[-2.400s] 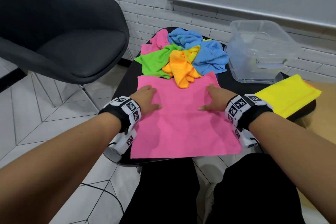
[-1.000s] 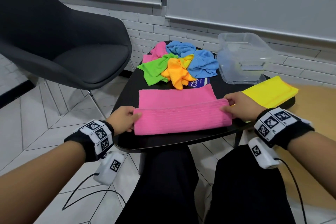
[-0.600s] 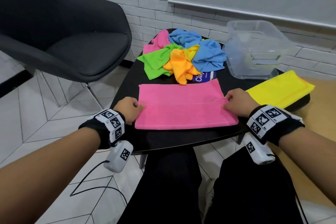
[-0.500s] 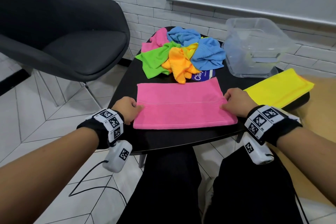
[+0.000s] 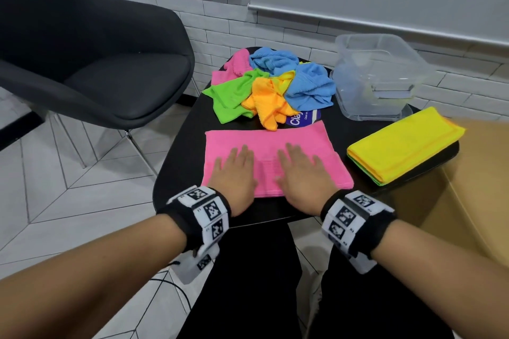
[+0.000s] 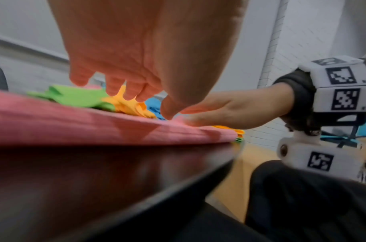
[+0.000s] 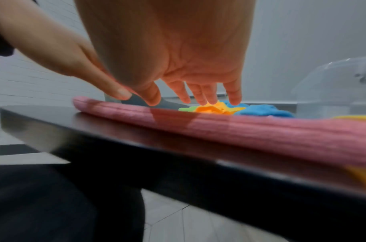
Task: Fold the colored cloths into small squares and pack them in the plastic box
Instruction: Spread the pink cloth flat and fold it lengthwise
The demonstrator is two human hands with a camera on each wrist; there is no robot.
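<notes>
Both hands are lying flat, fingers straight, grasping nothing: left hand (image 5: 234, 173) and right hand (image 5: 304, 176) are pressing the folded pink cloth (image 5: 275, 143) at the table's (image 5: 176, 162) near edge. The plastic box (image 5: 377, 77) is sitting far right.

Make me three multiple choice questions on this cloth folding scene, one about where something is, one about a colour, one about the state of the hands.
1. Where is the plastic box?
A. on the chair
B. at the table's far right
C. on the floor

2. What colour is the cloth under both hands?
A. pink
B. blue
C. green

3. How do the hands lie?
A. gripping corners
B. lifted clear
C. flat, fingers straight

Answers:
1 B, it stands beyond the yellow folded stack.
2 A, the pink cloth lies beneath them.
3 C, left hand and right hand press palms down.
</notes>
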